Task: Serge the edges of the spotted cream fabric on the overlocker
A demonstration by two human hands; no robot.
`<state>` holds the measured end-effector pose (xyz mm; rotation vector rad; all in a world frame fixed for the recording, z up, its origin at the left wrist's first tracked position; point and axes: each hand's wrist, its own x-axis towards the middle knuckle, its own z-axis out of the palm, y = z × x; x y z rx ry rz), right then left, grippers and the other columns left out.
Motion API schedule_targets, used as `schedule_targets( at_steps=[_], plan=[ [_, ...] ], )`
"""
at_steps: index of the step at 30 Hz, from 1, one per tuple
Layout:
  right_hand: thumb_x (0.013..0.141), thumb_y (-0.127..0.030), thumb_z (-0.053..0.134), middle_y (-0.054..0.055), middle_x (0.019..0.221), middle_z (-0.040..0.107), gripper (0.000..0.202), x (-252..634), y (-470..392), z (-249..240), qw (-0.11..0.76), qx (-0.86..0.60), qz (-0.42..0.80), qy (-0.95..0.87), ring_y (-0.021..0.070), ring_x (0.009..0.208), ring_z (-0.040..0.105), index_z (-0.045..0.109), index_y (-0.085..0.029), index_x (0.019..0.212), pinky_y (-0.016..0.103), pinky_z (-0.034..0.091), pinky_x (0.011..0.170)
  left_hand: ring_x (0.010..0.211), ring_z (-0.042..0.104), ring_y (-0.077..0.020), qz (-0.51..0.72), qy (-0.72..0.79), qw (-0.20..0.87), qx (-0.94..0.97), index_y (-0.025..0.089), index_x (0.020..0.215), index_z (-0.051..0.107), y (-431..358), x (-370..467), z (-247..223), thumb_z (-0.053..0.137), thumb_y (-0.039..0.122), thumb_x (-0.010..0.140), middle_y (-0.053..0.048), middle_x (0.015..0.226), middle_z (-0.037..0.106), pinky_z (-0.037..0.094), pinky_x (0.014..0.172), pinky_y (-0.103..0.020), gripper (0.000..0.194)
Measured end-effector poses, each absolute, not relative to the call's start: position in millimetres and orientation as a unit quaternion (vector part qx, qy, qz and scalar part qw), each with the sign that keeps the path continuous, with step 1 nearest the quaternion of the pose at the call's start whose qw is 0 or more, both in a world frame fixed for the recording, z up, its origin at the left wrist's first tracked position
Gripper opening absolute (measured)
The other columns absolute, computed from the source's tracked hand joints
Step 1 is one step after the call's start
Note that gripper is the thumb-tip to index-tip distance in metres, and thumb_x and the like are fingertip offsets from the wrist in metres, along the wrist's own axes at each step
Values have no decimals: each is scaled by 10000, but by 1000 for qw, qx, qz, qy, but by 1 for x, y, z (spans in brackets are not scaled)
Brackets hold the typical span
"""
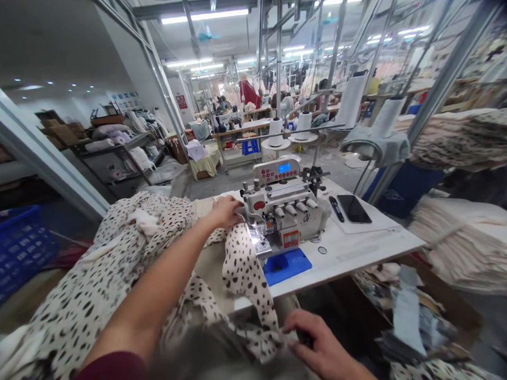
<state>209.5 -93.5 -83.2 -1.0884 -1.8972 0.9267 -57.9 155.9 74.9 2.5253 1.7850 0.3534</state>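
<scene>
On the left side of the overlock sewing machine (286,211), my left hand (228,211) has its fingers curled at a strip of cream fabric with dark spots (242,261). Its fingertips are partly hidden beside the machine head. From there the strip runs past the lit needle area and droops over the table's front edge. Low in front, my right hand (319,345) is bent, thumb and forefinger at the strip's lower end, which they appear to pinch. More spotted fabric (113,271) lies heaped under and beyond my left forearm.
A blue plate (287,266) lies before the machine on the white table (358,247). A phone (354,208) and a dark small tool (336,209) lie to the right. Thread cones (304,125) stand behind. Stacked cloth (472,241), a scrap box (446,293) and a blue basket (14,248) flank the table.
</scene>
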Motion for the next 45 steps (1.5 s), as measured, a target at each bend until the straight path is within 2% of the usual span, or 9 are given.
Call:
schedule_targets(
  at_steps=[3,8,16,21,28,33,38,42,45],
  plan=[
    [881,-378,591,36,769,666,211,208,-63,-74,420,-441,350,-712,172,658,573,692,-201,827,278,469,639,1097,533,-280,184,630,-13,755,162,1151,630,130,-53,49,757,364,729,-136,1163,592,408,895,-356,485],
    [839,-430,670,60,894,739,275,174,-15,-61,436,-475,397,-653,208,742,629,732,-192,961,315,495,713,948,570,-227,252,638,-28,727,170,907,628,66,-35,27,695,304,805,-76,953,614,436,871,-353,181],
    [750,-467,746,-24,613,567,322,128,1,-68,496,-465,367,-635,140,595,468,640,-168,700,242,376,562,1169,584,-226,328,430,72,838,197,985,648,11,-36,14,605,205,864,-95,1124,676,448,1021,-392,129],
    [777,-482,711,41,800,671,341,132,7,-74,541,-433,416,-589,189,744,560,683,-153,862,283,466,699,1069,649,-215,331,387,66,858,221,984,682,18,-45,17,627,220,865,-57,1037,732,447,995,-398,131],
    [717,-414,763,8,701,640,291,153,16,-80,448,-349,570,-594,152,631,525,677,-144,782,266,444,606,1061,617,-242,343,500,-8,795,198,932,689,43,-50,14,577,231,891,-96,1082,690,479,950,-429,123],
    [675,-390,830,6,773,652,350,162,21,-82,454,-309,606,-576,144,684,540,692,-145,882,263,460,656,1040,611,-214,281,429,28,858,182,1029,664,60,-73,19,532,184,915,-96,1076,673,497,951,-387,175],
    [742,-439,797,33,833,675,366,160,25,-82,433,-273,656,-554,155,713,565,713,-141,936,285,480,682,855,572,-212,158,436,-88,882,190,823,621,69,-80,43,605,199,903,-63,859,617,483,759,-335,82],
    [802,-422,743,30,878,678,305,156,21,-79,470,-295,608,-568,159,763,564,706,-160,954,289,475,743,908,555,-235,252,459,-246,816,192,892,624,64,-67,51,516,203,954,-90,912,615,450,804,-375,125],
    [828,-382,695,14,804,653,227,154,17,-77,462,-312,573,-601,152,724,540,698,-159,868,281,459,719,945,567,-234,275,442,-204,829,200,900,629,62,-59,41,517,205,946,-86,940,628,450,846,-387,121]
  ],
)
